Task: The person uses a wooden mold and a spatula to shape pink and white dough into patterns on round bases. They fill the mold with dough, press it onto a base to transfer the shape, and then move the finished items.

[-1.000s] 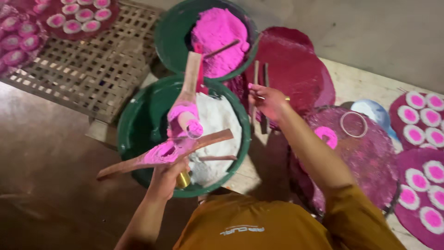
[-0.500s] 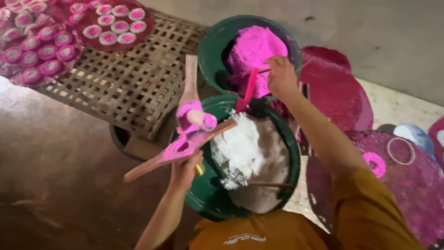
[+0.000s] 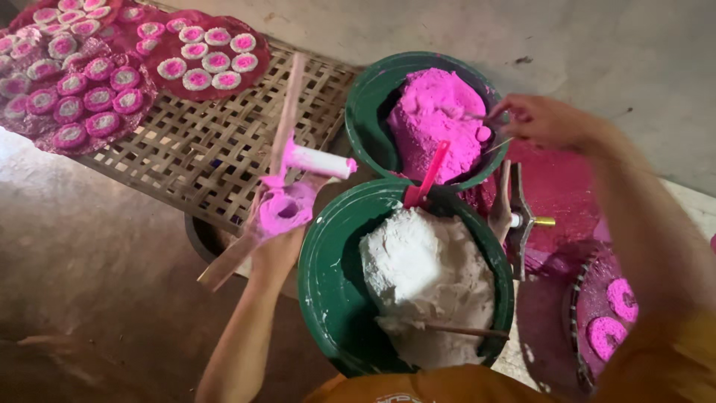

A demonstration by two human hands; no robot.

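Observation:
My left hand (image 3: 280,237) grips a pink-stained wooden mould tool (image 3: 283,201) with crossed sticks and a white cylinder (image 3: 319,161), held left of the near green bowl (image 3: 324,276). That bowl holds white dough (image 3: 429,280). My right hand (image 3: 541,121) is at the right rim of the far green bowl (image 3: 369,112), fingers pinched on a thin stick that pokes into the pink dough (image 3: 436,123). A pink spatula (image 3: 429,175) leans between the two bowls.
A woven bamboo rack (image 3: 201,153) lies to the left, carrying dark red trays (image 3: 246,71) of several pink-and-white round cakes. Red sheets with pink rings (image 3: 615,313) lie at the right. A metal tool (image 3: 522,220) rests beside the near bowl. A thin stick (image 3: 466,330) lies in the white dough.
My right hand went from the white bowl's edge up to the pink dough bowl. My left hand keeps hold of the mould tool, which has swung left, clear of the white bowl.

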